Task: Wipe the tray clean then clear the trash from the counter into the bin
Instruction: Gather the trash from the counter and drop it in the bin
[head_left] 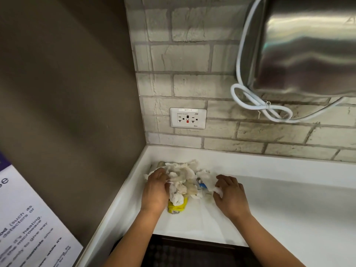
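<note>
A heap of crumpled white paper towels [182, 176] lies in the corner of the white counter [289, 209], with a yellow wrapper [176, 208] under its near side and a blue-and-white wrapper [202, 185] towards the right. My left hand [156, 189] lies against the left side of the heap, fingers curled into the paper. My right hand [230, 195] is on the heap's right side, its fingers pinching a scrap of white paper [217, 189]. No tray or bin is in view.
A brown side wall [67, 112] closes the left, with a printed notice [28, 218] low on it. The brick back wall carries a power outlet [188, 118]. A steel appliance [308, 45] with a looped white cable [260, 105] hangs at upper right. Dark floor [192, 253] shows below the counter edge.
</note>
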### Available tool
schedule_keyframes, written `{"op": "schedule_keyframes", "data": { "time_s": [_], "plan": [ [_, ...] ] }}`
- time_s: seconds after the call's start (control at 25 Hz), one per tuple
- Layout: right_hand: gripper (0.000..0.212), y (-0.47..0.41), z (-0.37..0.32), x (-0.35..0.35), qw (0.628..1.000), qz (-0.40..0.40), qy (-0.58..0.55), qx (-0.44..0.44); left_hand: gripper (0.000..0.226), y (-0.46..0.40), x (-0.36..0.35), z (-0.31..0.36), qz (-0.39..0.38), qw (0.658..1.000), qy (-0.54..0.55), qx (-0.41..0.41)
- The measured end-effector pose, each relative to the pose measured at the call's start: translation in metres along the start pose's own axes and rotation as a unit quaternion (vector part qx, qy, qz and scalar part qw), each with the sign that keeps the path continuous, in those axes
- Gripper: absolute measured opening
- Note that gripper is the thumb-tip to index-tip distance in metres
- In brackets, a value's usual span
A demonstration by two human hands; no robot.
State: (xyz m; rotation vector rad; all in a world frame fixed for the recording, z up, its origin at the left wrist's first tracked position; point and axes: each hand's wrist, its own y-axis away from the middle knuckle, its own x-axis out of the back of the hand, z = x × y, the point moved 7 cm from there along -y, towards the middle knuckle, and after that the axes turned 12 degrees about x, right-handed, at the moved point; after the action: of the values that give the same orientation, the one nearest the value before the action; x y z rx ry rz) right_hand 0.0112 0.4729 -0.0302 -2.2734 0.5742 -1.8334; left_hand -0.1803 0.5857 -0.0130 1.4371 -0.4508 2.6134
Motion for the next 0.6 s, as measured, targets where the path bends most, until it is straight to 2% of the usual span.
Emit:
{"op": "schedule_keyframes", "data": {
  "time_s": [0.12,0.2,0.28,0.4,0.52,0.6],
  "plan": [
    [0.027,0.014,0.003,0.004,0.994,-0.005,-0.089,-0.055,0.025,0.001,0.012,-0.008,-0.012,0.987,0.137,0.087],
    [0.013,0.024,0.005,0.008,0.984,0.007,-0.157,-0.082,0.022,0.005,0.022,-0.009,0.003,0.978,0.179,0.106],
    [0.019,0.031,0.008,0.009,0.975,0.03,-0.201,-0.087,0.025,0.008,0.034,-0.005,0.018,0.969,0.221,0.107],
    [0.045,0.037,0.016,0.01,0.976,0.042,-0.199,-0.08,0.041,0.008,0.038,-0.002,0.009,0.963,0.254,0.094],
    [0.037,0.044,0.026,0.002,0.978,0.004,-0.172,-0.122,0.038,0.004,0.021,-0.014,-0.037,0.97,0.193,0.145],
    [0.03,0.048,0.03,-0.006,0.985,-0.075,-0.084,-0.132,0.031,0.005,0.015,-0.022,-0.054,0.961,0.202,0.183]
  ]
}}
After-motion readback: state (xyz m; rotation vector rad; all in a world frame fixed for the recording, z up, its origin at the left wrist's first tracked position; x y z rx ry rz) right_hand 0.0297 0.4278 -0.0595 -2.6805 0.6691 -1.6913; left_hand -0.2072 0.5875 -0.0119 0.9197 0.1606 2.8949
